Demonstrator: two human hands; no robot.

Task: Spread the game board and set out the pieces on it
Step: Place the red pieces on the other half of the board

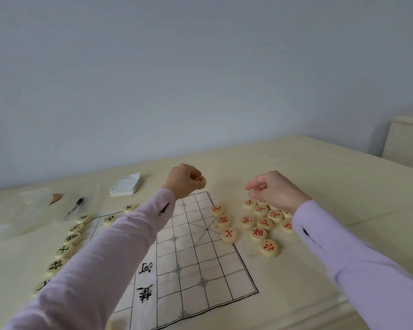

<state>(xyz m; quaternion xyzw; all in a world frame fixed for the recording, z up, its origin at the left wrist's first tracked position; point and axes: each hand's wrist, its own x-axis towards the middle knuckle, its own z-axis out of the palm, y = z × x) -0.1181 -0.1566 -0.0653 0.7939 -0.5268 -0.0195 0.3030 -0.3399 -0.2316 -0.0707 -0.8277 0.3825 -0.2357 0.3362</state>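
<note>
A cloth game board (200, 258), printed with a black grid and large black characters, is lying spread flat on a cream counter (320, 177) as a person in pale lilac sleeves is reaching over it. The left hand (184, 181) is hovering at the board's far corner, its fingers curling round a single red-lettered piece (200, 179) and holding it clear of the cloth. The right hand (274, 190) is hanging just above a loose cluster of red-lettered pieces (260, 222) lying off the board's right edge, fingers curled and forefinger pointing left; whether it is pinching anything cannot be told. Three discs of that cluster are sitting right against the board's right border. A row of black-lettered pieces (72, 236) is running along the board's left side, partly hidden by the left sleeve, with two more lying near the far left corner. Beyond the board, a small spiral notepad (125, 184) is resting on the counter, and further left a pen (74, 208) is lying on a clear plastic bag (34, 206). A plain pale wall (200, 67) is filling the background.
</note>
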